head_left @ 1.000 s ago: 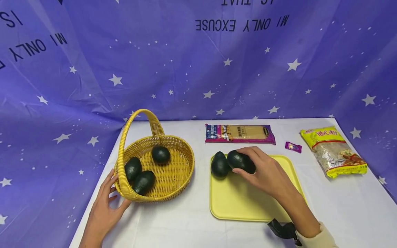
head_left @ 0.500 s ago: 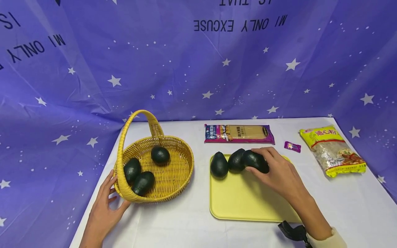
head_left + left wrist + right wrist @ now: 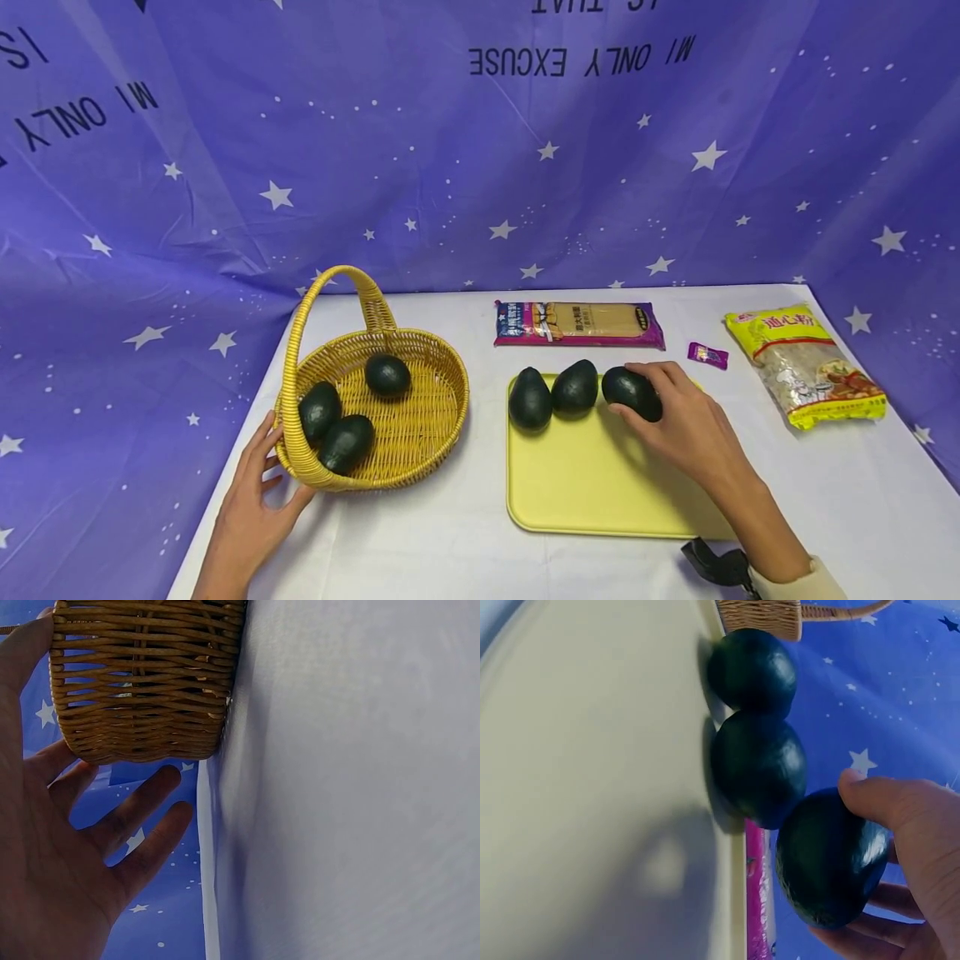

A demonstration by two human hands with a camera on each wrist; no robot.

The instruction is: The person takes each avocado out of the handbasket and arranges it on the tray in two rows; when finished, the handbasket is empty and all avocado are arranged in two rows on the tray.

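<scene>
My right hand (image 3: pixel 686 429) grips a dark green avocado (image 3: pixel 632 393) over the far right part of the yellow tray (image 3: pixel 592 492); in the right wrist view, this avocado (image 3: pixel 829 859) appears raised off the tray surface. Two other avocados, one at the corner (image 3: pixel 529 400) and one beside it (image 3: pixel 575 389), lie along the tray's far edge. At the left stands a yellow wicker basket (image 3: pixel 412 433) with a tall handle and three avocados inside. My left hand (image 3: pixel 255 508) touches the basket's left side with thumb and fingers spread, as the left wrist view also shows the hand (image 3: pixel 67 847).
Behind the tray lies a pack of spaghetti (image 3: pixel 581 325). A small purple packet (image 3: pixel 708 356) and a yellow bag of pasta (image 3: pixel 806 367) are to the right. A purple star-patterned cloth (image 3: pixel 450 167) hangs behind the white table (image 3: pixel 420 542).
My right hand has moved right along the tray's far edge with its avocado, opening a gap from the middle one, now fully in view. My left hand stays at the basket.
</scene>
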